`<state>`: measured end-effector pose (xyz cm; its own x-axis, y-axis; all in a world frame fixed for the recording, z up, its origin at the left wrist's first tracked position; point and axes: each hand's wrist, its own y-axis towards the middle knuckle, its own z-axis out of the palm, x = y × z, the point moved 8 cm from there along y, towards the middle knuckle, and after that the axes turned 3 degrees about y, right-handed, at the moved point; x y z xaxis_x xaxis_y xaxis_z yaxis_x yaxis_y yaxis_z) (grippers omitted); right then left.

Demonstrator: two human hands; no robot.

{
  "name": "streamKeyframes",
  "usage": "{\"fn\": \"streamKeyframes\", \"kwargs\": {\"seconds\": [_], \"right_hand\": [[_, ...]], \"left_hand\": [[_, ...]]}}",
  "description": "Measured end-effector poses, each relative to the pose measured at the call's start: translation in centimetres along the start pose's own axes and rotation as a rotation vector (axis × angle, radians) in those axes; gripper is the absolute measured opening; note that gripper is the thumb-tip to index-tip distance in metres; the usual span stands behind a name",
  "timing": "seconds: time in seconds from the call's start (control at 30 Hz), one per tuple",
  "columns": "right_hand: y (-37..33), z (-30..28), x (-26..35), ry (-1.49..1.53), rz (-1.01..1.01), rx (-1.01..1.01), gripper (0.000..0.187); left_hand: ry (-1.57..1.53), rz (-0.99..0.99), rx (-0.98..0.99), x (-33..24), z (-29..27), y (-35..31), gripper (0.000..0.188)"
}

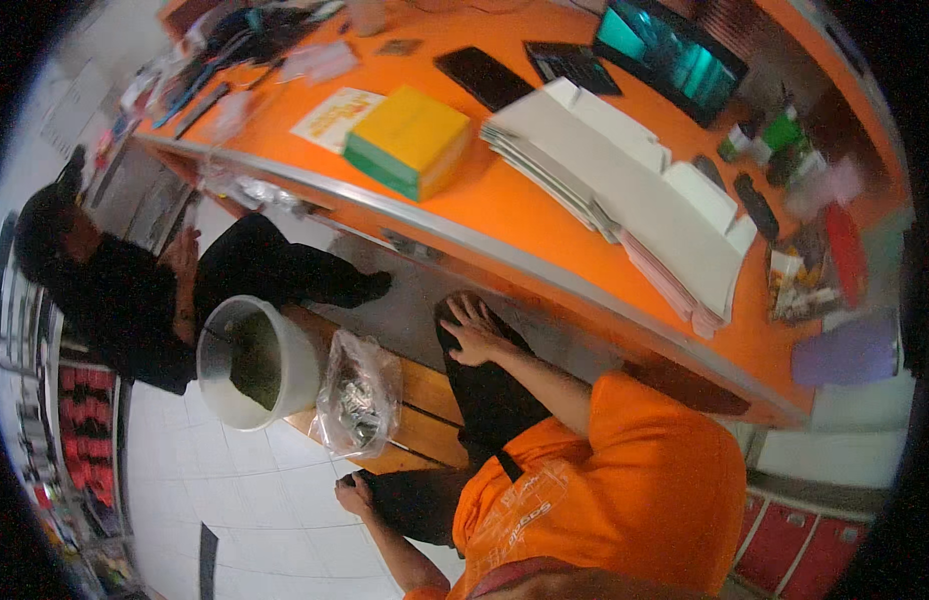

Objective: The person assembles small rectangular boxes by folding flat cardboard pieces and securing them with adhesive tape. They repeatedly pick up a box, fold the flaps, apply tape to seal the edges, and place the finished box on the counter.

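1. The right hand (473,333) is rested, fingers spread, on the far leg (493,395); nothing is held.
2. The left hand (356,494) is laid over the near leg (415,505); its grip cannot be told.
3. The clear bag (360,395), partly filled, is set on the bench (435,395), just right of the white bucket (304,365).
4. Handling appears paused; greenish material (255,362) lies in the bucket, and what is done or left cannot be judged.
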<state>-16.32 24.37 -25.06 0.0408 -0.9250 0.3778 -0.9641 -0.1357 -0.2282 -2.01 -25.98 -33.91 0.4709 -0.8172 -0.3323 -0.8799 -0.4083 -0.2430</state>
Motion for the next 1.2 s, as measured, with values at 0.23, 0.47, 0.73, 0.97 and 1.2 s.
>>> {"fn": "streamKeyframes", "kwargs": {"seconds": [0.23, 0.47, 0.73, 0.97, 1.2], "right_hand": [[-1.1, -1.1, -0.2, 0.104, 0.052, 0.085, 0.069], [-14.3, -8.8, 8.5, 0.315, -0.262, 0.727, 0.065], [-27.5, -39.9, 11.0, 0.357, -0.363, -0.581, 0.018], [-27.9, -43.9, 4.1, -0.019, 0.316, -0.586, 0.043], [-26.0, -44.5, -0.9, 0.125, 0.23, -0.246, 0.046]], "left_hand": [[0.203, -0.12, -0.056, 2.3, 0.0, -4.1, 0.071], [0.7, -0.052, 0.339, -0.4, 1.0, -9.9, 0.081], [-0.117, 0.204, 0.802, -27.7, -7.1, -13.7, 0.07], [-0.135, 0.445, 0.886, -32.3, -4.9, -16.3, 0.066], [-0.365, 0.487, 0.91, -27.9, -2.5, -17.9, 0.063]]}}
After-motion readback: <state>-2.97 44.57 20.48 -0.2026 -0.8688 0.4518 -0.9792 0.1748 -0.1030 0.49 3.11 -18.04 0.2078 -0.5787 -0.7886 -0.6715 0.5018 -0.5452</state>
